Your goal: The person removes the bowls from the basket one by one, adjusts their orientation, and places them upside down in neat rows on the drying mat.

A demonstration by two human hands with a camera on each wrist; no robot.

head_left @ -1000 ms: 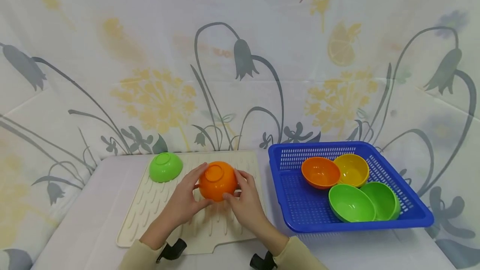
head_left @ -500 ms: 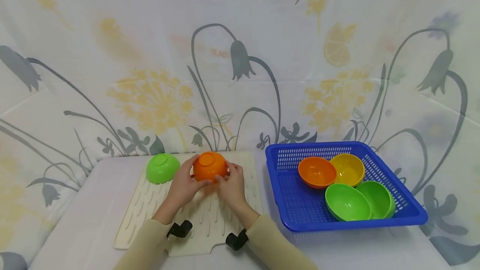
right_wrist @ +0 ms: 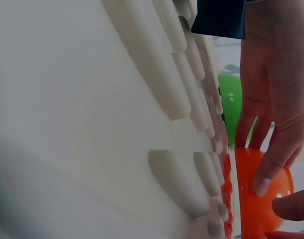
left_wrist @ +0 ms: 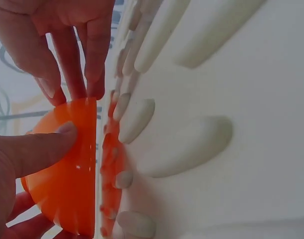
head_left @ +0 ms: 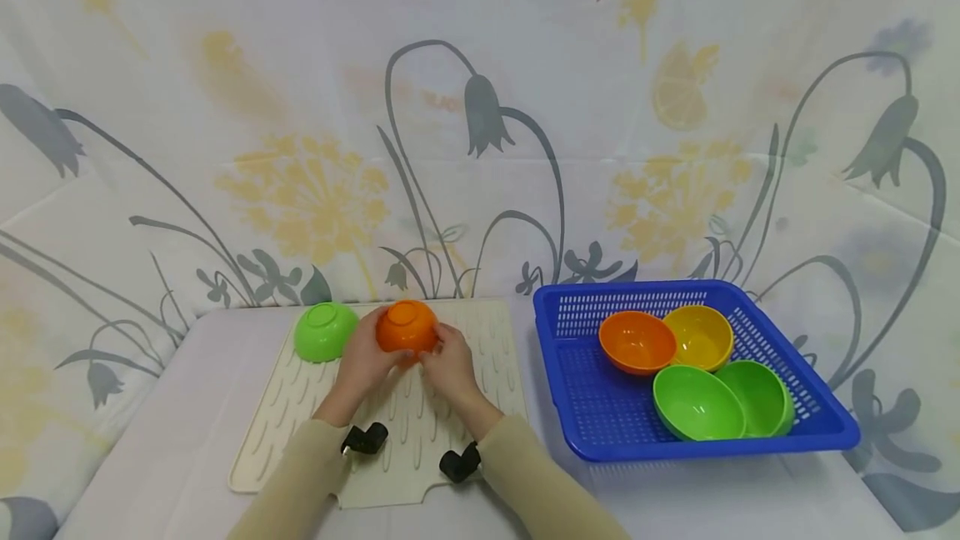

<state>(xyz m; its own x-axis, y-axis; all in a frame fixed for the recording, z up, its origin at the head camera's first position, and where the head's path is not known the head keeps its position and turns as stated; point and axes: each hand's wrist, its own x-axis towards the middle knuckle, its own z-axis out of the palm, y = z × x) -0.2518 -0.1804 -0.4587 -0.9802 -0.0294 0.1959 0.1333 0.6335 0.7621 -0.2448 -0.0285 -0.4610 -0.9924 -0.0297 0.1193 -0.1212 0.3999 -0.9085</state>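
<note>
An upside-down orange bowl (head_left: pixel 405 325) is held between both hands over the cream drying mat (head_left: pixel 480 407). My left hand (head_left: pixel 367 361) grips its left side, with the thumb on the near wall in the left wrist view. On the right side, my right hand (head_left: pixel 452 367) grips the bowl with thumb and fingers. In the left wrist view, the rim of the orange bowl (left_wrist: pixel 83 174) stands a narrow gap off the ridged mat. A green bowl (head_left: pixel 324 333) sits upside down on the mat, just left of the left hand.
A blue plastic basket (head_left: pixel 558 407) stands to the right of the mat. Inside it are an orange bowl (head_left: pixel 637 344), a yellow bowl (head_left: pixel 701 336) and two green bowls (head_left: pixel 697 407), openings up or tilted. A flower-print cloth (head_left: pixel 480 190) hangs behind the table.
Both hands have carried the orange bowl left and farther back across the mat, closer to the upside-down green bowl. The basket and its bowls have stayed put.
</note>
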